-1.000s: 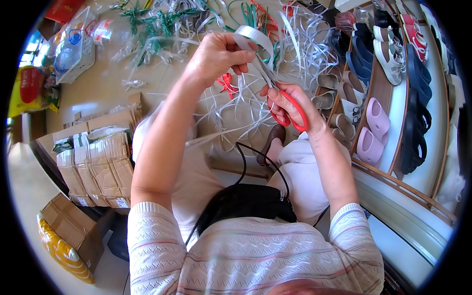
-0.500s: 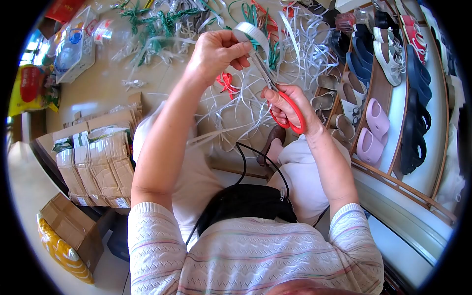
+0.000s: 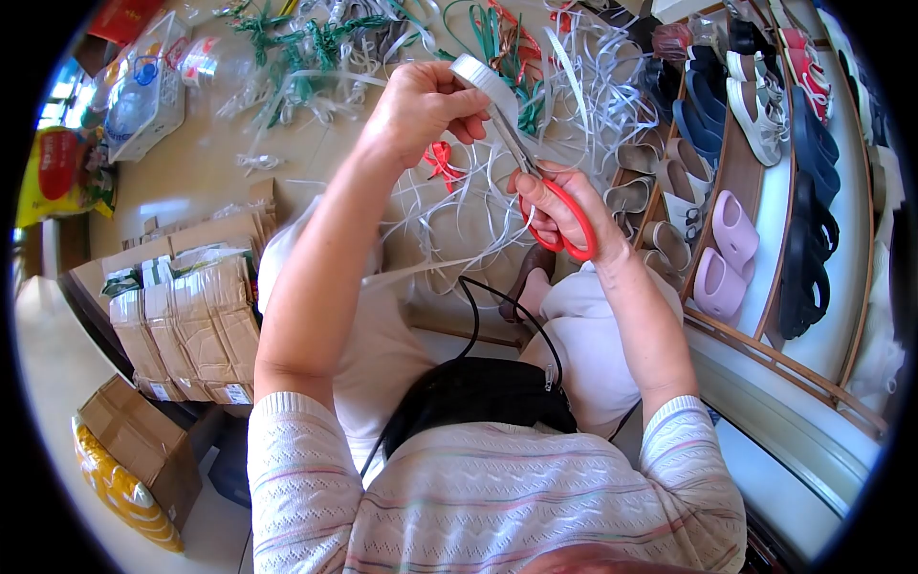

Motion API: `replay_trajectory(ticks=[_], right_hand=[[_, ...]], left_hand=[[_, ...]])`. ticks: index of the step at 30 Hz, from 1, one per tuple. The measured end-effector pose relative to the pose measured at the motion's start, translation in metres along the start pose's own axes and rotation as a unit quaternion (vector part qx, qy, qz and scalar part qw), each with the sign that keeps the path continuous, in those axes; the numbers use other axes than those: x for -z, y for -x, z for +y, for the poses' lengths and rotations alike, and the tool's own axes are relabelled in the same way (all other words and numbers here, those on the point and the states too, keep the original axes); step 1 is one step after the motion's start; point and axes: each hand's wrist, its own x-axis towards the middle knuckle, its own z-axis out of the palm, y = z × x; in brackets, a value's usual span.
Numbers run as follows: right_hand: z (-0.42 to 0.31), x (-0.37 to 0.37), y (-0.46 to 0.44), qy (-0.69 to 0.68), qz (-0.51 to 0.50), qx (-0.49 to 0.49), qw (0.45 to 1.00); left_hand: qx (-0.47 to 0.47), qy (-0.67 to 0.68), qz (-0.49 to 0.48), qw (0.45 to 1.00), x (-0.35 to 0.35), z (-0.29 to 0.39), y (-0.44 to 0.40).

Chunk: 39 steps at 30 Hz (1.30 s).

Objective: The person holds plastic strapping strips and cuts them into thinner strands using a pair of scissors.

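Pinched between my left thumb and fingers is a white ribbed plastic strap (image 3: pixel 475 73), which bends over above the fingertips. My left hand (image 3: pixel 430 105) is closed on it, with the other fingers curled. My right hand (image 3: pixel 564 210) grips red-handled scissors (image 3: pixel 585 225), fingers around the loops. Their metal blades point up and left, and the tips reach the strap beside my left fingertips. Whether the blades are cutting into it I cannot tell. Below the hands, thin white strips (image 3: pixel 459 225) and a red ribbon piece (image 3: pixel 441 166) lie on the floor.
Tangled white strips (image 3: pixel 602 96) and green strips (image 3: pixel 277 48) cover the floor ahead. A shoe rack (image 3: pixel 741 177) with several pairs stands at right. Flattened cardboard boxes (image 3: pixel 186 330) and a plastic basket (image 3: pixel 158 110) are at left. A black bag (image 3: pixel 478 394) rests on my lap.
The strap's bent end has tilted and now shows a broader face beside the blades. My left hand has shifted slightly; the scissors have moved only a little.
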Motion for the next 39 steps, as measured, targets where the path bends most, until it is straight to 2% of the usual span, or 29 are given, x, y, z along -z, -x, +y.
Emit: replay_trajectory(ticks=[7, 10, 13, 16, 25, 37, 39], right_hand=[[-0.0012, -0.0048, -0.0005, 0.008, 0.013, 0.002, 1.0], [0.0008, -0.0035, -0.0012, 0.009, 0.011, 0.005, 1.0], [0.0017, -0.0028, -0.0015, 0.012, 0.006, -0.003, 1.0], [0.0023, -0.0007, -0.0005, -0.019, -0.02, -0.011, 1.0], [-0.0009, -0.0025, 0.0009, -0.037, -0.032, -0.008, 0.999], [-0.0056, -0.0103, 0.0028, 0.005, 0.018, -0.016, 1.0], [-0.0009, -0.0078, 0.0009, 0.027, 0.019, 0.001, 0.999]], left_hand=[[0.022, -0.016, 0.015, 1.0, -0.0004, 0.0034, 0.0024], [-0.023, -0.068, 0.061, 0.996, 0.0016, 0.0027, -0.0001], [-0.044, -0.042, 0.058, 0.996, 0.0039, 0.0026, -0.0008], [-0.013, -0.06, 0.05, 0.997, 0.0059, 0.0056, -0.0012], [-0.006, -0.005, 0.025, 1.0, 0.0023, 0.0032, 0.0001], [0.026, 0.009, 0.028, 0.999, 0.0067, 0.0002, -0.0005], [0.02, -0.022, 0.047, 0.998, 0.0048, 0.0011, 0.0009]])
